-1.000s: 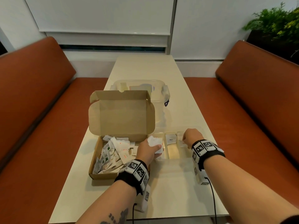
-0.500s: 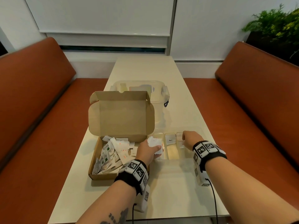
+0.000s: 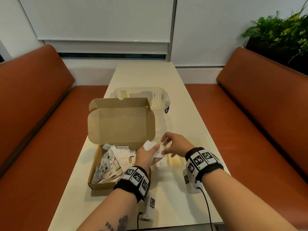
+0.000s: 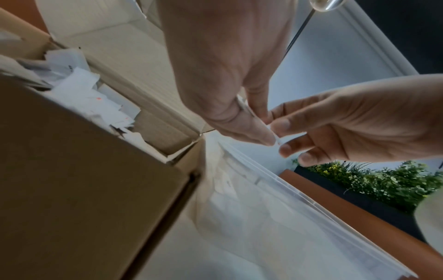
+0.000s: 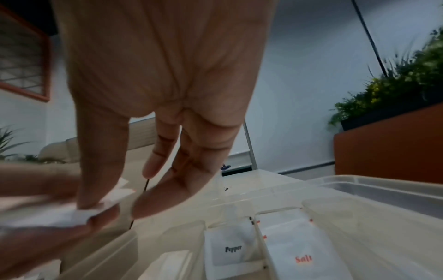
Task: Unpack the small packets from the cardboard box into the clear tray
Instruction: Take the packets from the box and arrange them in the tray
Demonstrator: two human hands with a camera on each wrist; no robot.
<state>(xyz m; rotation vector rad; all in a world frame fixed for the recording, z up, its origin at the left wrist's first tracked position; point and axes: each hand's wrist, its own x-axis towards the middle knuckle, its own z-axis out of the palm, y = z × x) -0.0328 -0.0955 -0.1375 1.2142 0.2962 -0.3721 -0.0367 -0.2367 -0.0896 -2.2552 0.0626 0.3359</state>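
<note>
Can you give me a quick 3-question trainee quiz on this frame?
1. True or false: the cardboard box lid is shut.
2. Which words show on packets already in the clear tray? A) Pepper and Salt B) Sugar and Tea C) Ketchup and Mayo
3. Fill in: the right hand pinches a packet from the bunch of packets that the ___ hand holds.

Key: 1 false; 2 A; 3 left.

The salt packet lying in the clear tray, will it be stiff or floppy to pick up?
The salt packet looks flat, thin and papery, so probably floppy and light. It lies flush in its clear tray compartment, so the fingers may need to lift an edge.
</note>
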